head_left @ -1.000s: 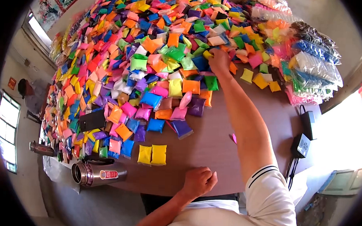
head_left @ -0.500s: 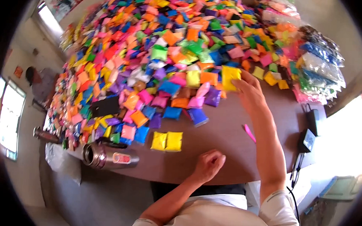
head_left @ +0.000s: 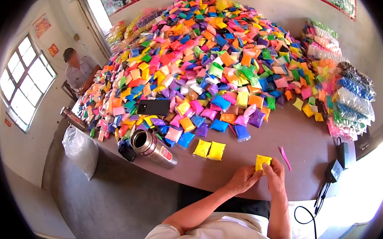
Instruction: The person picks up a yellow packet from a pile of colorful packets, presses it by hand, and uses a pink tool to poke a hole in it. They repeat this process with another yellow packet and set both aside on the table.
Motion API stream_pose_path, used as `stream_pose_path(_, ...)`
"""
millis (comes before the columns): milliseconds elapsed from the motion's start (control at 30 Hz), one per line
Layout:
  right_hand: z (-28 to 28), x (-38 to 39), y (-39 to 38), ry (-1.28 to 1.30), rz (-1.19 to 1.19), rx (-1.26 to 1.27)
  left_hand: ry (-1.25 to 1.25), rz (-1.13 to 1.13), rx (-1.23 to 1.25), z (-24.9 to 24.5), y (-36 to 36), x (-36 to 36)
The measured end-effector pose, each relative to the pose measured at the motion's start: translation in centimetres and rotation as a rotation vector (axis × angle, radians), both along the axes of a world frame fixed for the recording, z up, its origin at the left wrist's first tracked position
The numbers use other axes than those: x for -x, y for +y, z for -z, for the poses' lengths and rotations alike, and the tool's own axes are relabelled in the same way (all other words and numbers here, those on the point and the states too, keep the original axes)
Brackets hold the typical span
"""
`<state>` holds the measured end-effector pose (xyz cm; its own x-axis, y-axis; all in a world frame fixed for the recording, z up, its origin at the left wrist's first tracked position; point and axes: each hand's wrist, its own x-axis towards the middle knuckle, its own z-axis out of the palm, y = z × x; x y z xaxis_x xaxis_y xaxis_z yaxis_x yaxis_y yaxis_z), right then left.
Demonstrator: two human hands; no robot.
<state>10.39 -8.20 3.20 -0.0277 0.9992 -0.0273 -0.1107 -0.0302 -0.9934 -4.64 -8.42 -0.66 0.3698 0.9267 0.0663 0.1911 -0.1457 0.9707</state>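
Observation:
A small yellow packet (head_left: 262,161) is held between my two hands, just above the front part of the table. My left hand (head_left: 245,180) grips its lower left side, fingers closed. On the right side, my right hand (head_left: 274,175) pinches it, with the thumb across its front. Two more yellow packets lie side by side on the tabletop to the left, the nearer of them a flat yellow packet (head_left: 216,151). A pink plastic strip (head_left: 285,158) rests to the right of my hands.
A huge heap of coloured packets (head_left: 189,64) covers the back of the brown table (head_left: 267,137). A phone (head_left: 153,107) lies on it. An opened steel flask (head_left: 156,150) lies tilted at the front left. Bagged bundles (head_left: 354,103) and black adapters (head_left: 334,168) are at right. Another person (head_left: 80,70) sits far left.
My right hand has drawn the yellow packet back from the heap's edge towards me. My left hand has come up to meet it and now grips it too. The view has shifted.

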Motion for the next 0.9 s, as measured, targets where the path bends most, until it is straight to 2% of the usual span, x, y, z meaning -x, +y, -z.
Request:
stream_pose_path(100,0.6,-1.0,-0.2,0.002,-0.014,-0.003,0.102,-0.001,-0.162,-0.7,-0.4,-0.2)
stream_pose_path(167,0.0,-0.8,-0.5,-0.024,-0.006,-0.040,0.017,-0.001,-0.226,-1.2,-0.9,0.0)
stream_pose_path(200,-0.1,-1.0,-0.7,0.006,-0.048,-0.033,-0.072,0.036,-0.195,-1.0,-1.1,0.1)
stream_pose_path(267,0.8,-0.9,-1.2,0.085,-0.068,-0.021,-0.034,0.038,-0.198,-0.1,-1.9,0.5)
stream_pose_path(433,2.8,-1.0,-1.8,0.082,-0.133,-0.110,0.017,0.084,-0.182,-0.8,-2.7,1.8)
stream_pose_path(533,2.5,-1.2,-1.7,0.061,-0.195,-0.044,0.014,0.057,-0.189,-1.0,-3.1,2.1)
stream_pose_path(600,2.4,-0.6,-1.5,-0.096,-0.233,-0.070,0.012,0.048,-0.148,-1.0,-3.3,2.5)
stream_pose_path(700,2.0,-0.1,-1.3,-0.062,-0.317,-0.171,0.011,0.048,-0.127,-0.6,-3.6,2.9)
stream_pose_path(800,2.6,-1.4,-1.1,-0.111,-0.415,-0.132,0.012,0.022,-0.158,-1.1,-3.9,2.8)
stream_pose_path(900,2.2,-1.2,-1.5,-0.154,-0.397,-0.117,0.006,0.062,-0.113,-0.3,-3.7,2.8)
